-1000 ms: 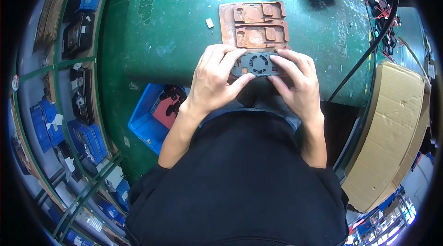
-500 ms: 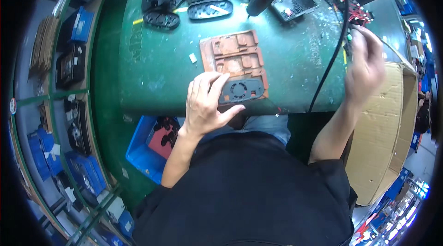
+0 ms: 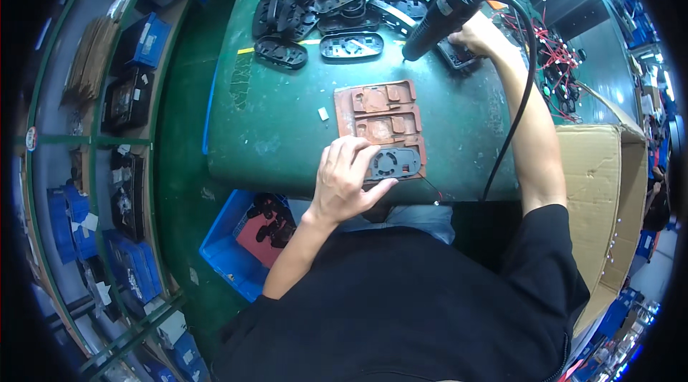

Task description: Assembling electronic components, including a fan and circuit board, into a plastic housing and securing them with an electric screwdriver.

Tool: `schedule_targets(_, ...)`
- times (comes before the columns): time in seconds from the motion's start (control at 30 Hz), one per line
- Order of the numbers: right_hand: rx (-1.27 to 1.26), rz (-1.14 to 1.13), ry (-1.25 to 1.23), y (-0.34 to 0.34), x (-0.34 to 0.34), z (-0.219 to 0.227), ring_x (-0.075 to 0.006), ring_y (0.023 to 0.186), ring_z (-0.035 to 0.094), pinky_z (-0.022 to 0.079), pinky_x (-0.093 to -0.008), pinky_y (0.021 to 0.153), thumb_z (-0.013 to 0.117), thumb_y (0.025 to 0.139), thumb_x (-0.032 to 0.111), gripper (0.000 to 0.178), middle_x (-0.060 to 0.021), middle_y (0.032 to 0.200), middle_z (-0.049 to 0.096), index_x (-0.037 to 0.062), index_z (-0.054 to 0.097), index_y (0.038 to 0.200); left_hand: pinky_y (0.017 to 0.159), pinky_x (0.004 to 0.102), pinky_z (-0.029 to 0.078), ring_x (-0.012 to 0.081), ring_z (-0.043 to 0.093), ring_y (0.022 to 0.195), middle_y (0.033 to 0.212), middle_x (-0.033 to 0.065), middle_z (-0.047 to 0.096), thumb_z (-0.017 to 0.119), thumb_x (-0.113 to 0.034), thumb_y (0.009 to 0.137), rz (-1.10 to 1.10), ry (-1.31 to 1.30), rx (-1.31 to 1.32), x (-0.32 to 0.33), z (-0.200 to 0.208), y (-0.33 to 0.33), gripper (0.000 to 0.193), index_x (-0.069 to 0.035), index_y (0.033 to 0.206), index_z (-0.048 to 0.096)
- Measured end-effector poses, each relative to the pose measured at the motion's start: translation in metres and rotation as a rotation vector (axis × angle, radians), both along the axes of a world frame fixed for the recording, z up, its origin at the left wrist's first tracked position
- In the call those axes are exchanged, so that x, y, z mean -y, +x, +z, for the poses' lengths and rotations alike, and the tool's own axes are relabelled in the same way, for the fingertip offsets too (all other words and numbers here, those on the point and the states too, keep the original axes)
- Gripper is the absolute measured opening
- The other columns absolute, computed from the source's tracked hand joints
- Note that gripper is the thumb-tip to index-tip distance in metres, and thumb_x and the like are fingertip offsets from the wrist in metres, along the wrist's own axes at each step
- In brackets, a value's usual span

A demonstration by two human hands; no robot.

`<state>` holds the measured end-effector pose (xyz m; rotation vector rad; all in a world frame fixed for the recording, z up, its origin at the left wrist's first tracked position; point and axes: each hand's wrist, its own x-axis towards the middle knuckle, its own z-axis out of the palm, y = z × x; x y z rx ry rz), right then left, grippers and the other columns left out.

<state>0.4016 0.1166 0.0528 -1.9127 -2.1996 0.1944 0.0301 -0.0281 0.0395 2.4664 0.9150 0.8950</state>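
Note:
A dark grey oval plastic cover (image 3: 395, 163) with a ring of slots lies in the nearest recess of a reddish-brown fixture block (image 3: 345, 106). My left hand (image 3: 344, 178) closes on the cover's left end, forefinger at the upper edge and thumb at the lower one. My right hand (image 3: 479, 36) reaches into a small black tray (image 3: 459, 59), fingers curled downward. What its fingertips hold, if anything, is hidden. Between my hands hangs a black power screwdriver (image 3: 436, 24), its tip pointing down to the table. A thin wire with a small white end (image 3: 437, 203) trails from the cover.
Several black oval housings (image 3: 337, 2) are heaped at the table's back left. Red wires (image 3: 555, 52) lie bunched at the right, above a cardboard box (image 3: 584, 181). The screwdriver's cable (image 3: 527, 95) crosses the table. A blue bin (image 3: 226, 246) stands below the front edge.
My right hand has moved from beside the red wires, leftward and away from me, to the black tray. The left hand stays at the cover. The whole view has shifted.

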Motion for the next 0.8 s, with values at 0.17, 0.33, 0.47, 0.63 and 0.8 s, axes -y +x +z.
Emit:
schedule_targets(0.17,-0.108,-0.031,0.011,0.02,-0.013,-0.029,-0.0326,0.083,0.066,0.05,-0.0421,0.073,0.073,0.075,0.014,0.019,-0.0186,0.086,0.068,0.0023,0.068,0.089,0.089,0.043,0.043,0.0337,0.054,0.101,0.107,0.0145,0.056,0.083,-0.032,0.065,-0.012,-0.002,-0.014,0.002,0.002,-0.002,0.059,-0.002,0.11,0.06)
schedule_targets(0.33,0.145,0.01,0.046,0.035,-0.012,-0.043,-0.0405,0.088,0.063,0.049,-0.0463,0.077,0.063,0.085,0.018,0.023,-0.0264,0.087,0.063,-0.0052,0.063,0.089,0.09,0.0435,0.043,0.0347,0.053,0.102,0.107,0.0169,0.055,0.074,-0.034,0.078,0.033,0.044,0.058,0.008,0.013,-0.002,0.052,0.001,0.113,0.058)
schedule_targets(0.47,-0.296,-0.188,0.399,-0.01,0.063,0.073,-0.0336,0.072,0.059,0.046,-0.0385,0.068,0.059,0.089,0.017,0.022,-0.0215,0.08,0.061,-0.0051,0.061,0.091,0.078,0.0378,0.047,0.0302,0.057,0.085,0.094,0.0154,0.058,0.062,-0.019,0.089,0.104,0.107,0.216,0.023,0.035,-0.007,0.028,0.003,0.107,0.058)
schedule_targets(0.63,-0.876,-0.294,0.737,-0.136,0.202,0.122,-0.0163,0.068,0.053,0.041,-0.0261,0.062,0.058,0.087,0.004,0.007,-0.0065,0.075,0.059,0.0004,0.065,0.086,0.072,0.026,0.047,0.0143,0.058,0.079,0.098,0.012,0.061,0.051,-0.015,0.098,0.008,-0.653,0.578,0.049,0.074,0.004,0.026,0.005,0.112,0.059)
schedule_targets(0.8,-0.768,-0.036,0.57,-0.216,0.239,0.066,-0.021,0.071,0.057,0.048,-0.0307,0.064,0.076,0.073,0.0,0.018,-0.0097,0.082,0.058,0.0011,0.071,0.091,0.07,0.0226,0.048,0.0095,0.057,0.077,0.096,0.0073,0.064,0.048,-0.011,0.1,-0.082,-1.062,0.766,0.062,0.072,0.01,0.026,0.006,0.117,0.059)
